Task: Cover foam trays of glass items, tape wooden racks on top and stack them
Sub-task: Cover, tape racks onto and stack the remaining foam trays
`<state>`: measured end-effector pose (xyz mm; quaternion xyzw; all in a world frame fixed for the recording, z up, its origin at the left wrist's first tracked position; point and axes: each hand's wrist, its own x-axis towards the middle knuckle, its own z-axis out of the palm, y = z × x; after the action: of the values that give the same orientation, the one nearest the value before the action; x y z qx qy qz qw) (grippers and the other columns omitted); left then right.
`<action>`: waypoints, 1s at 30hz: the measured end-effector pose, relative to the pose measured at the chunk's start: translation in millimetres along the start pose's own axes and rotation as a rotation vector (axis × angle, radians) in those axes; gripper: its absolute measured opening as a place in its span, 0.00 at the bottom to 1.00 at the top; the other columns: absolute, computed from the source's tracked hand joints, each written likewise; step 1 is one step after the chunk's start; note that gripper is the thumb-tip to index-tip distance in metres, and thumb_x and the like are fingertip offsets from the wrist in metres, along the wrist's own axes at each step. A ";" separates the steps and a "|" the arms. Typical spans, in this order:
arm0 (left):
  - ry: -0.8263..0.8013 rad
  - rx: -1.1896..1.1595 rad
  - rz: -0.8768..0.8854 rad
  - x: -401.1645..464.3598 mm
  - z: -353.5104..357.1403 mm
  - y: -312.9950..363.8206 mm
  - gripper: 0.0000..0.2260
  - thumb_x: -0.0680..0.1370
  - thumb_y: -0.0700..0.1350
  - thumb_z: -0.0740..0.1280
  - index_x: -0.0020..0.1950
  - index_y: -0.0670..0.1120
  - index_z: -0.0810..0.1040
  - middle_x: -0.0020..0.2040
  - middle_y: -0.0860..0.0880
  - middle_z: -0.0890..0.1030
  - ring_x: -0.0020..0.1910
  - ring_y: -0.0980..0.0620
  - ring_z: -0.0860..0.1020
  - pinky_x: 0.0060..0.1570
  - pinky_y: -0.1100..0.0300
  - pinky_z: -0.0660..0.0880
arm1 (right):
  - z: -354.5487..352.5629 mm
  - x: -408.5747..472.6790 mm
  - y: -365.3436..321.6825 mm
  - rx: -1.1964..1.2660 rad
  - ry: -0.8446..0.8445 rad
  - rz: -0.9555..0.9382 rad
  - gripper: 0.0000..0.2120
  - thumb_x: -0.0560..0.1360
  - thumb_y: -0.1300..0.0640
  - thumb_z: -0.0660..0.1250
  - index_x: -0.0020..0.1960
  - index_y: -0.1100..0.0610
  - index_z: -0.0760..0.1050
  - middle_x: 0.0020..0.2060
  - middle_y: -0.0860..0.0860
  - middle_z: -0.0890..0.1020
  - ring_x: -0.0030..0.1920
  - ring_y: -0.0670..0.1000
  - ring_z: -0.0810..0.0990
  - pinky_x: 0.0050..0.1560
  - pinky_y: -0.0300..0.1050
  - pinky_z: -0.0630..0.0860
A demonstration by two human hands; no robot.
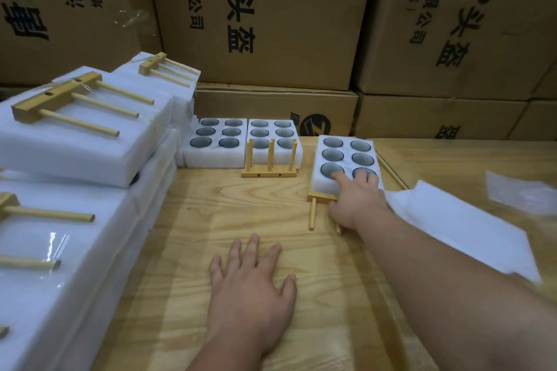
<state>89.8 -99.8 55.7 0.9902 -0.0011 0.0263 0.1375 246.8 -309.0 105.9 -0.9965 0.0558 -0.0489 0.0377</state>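
Three open foam trays [346,159], six glasses each; right hand [357,199] seemingly gripping nearest.

- Printed cardboard boxes [271,18] are standing stacked behind the counter [229,208].
- A clear plastic bag [518,193] is lying on the counter's right side.

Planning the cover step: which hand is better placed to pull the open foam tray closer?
Right hand: it already grips the foam tray at its near edge. The left hand lies flat on the wooden table, apart from it.
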 end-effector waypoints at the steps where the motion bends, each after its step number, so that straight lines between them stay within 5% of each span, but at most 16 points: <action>1: 0.000 -0.003 -0.001 -0.7 -0.6 0.5 0.34 0.75 0.70 0.46 0.81 0.64 0.50 0.84 0.56 0.47 0.82 0.50 0.42 0.77 0.42 0.39 | -0.5 -10.5 0.0 0.004 0.006 -0.009 0.29 0.73 0.49 0.63 0.72 0.40 0.59 0.65 0.54 0.65 0.68 0.59 0.60 0.61 0.53 0.67; 10: -0.003 -0.152 -0.019 -2.9 -12.3 0.1 0.26 0.82 0.61 0.52 0.81 0.61 0.57 0.83 0.57 0.54 0.82 0.53 0.48 0.79 0.45 0.42 | -3.8 -87.5 -4.4 0.005 0.006 -0.067 0.27 0.73 0.46 0.62 0.70 0.41 0.60 0.63 0.53 0.65 0.66 0.58 0.61 0.60 0.53 0.67; 16: 0.040 -0.303 0.014 -5.3 -14.4 -4.3 0.28 0.80 0.66 0.50 0.80 0.64 0.56 0.79 0.59 0.64 0.81 0.55 0.54 0.79 0.46 0.43 | 2.0 -136.8 -3.8 0.032 0.081 -0.133 0.27 0.72 0.44 0.61 0.70 0.40 0.60 0.60 0.52 0.66 0.61 0.58 0.63 0.58 0.52 0.68; 23: 0.056 -0.392 0.128 -11.1 -18.0 -2.7 0.32 0.69 0.73 0.51 0.71 0.64 0.64 0.64 0.61 0.76 0.68 0.58 0.72 0.76 0.49 0.55 | 7.2 -163.7 -2.9 0.091 0.128 -0.138 0.26 0.73 0.41 0.61 0.70 0.39 0.60 0.59 0.51 0.64 0.61 0.56 0.63 0.56 0.52 0.70; 30: 0.070 -0.405 0.141 -11.8 -18.8 -1.1 0.25 0.71 0.71 0.56 0.66 0.65 0.65 0.57 0.63 0.76 0.64 0.59 0.73 0.75 0.50 0.57 | -7.3 -162.6 -9.0 0.059 0.047 -0.132 0.23 0.74 0.44 0.64 0.67 0.41 0.63 0.62 0.52 0.65 0.62 0.57 0.63 0.58 0.53 0.72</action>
<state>77.0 -93.7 72.8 0.9383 -0.0706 0.0697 0.3313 86.3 -282.0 98.7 -0.9951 -0.0107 -0.0763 0.0621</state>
